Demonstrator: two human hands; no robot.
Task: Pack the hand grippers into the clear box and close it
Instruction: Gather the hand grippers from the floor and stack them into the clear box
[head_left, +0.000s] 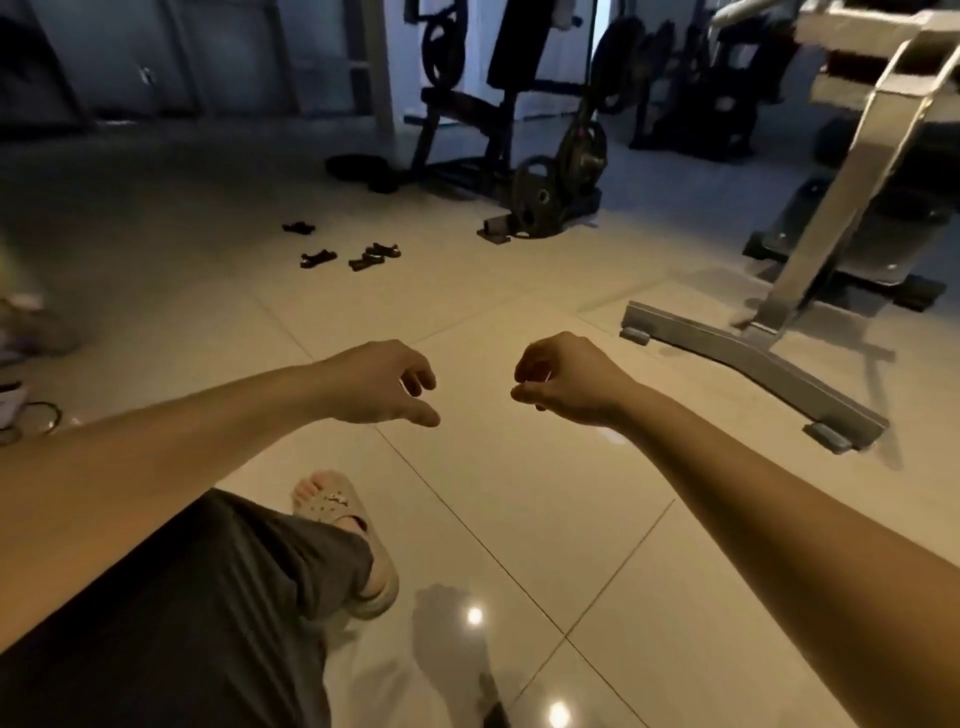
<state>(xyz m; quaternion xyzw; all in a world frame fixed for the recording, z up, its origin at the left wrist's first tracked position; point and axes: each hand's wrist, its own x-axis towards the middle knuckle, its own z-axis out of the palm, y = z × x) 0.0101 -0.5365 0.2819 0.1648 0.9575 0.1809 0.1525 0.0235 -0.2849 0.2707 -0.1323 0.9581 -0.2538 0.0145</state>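
Several small black hand grippers lie scattered on the tiled floor ahead: one (298, 227) farthest left, one (318, 258) nearer, and two close together (375, 255). My left hand (382, 384) hovers well short of them, fingers curled and apart, holding nothing. My right hand (563, 382) hangs beside it, fingers loosely curled in, nothing visible in it. No clear box is in view.
A grey bench frame (748, 358) stretches across the floor at the right. A black weight rack with plates (550, 176) stands behind the hand grippers. My leg and sandalled foot (343, 525) are at the lower left. Blurred items lie at the left edge (21, 358).
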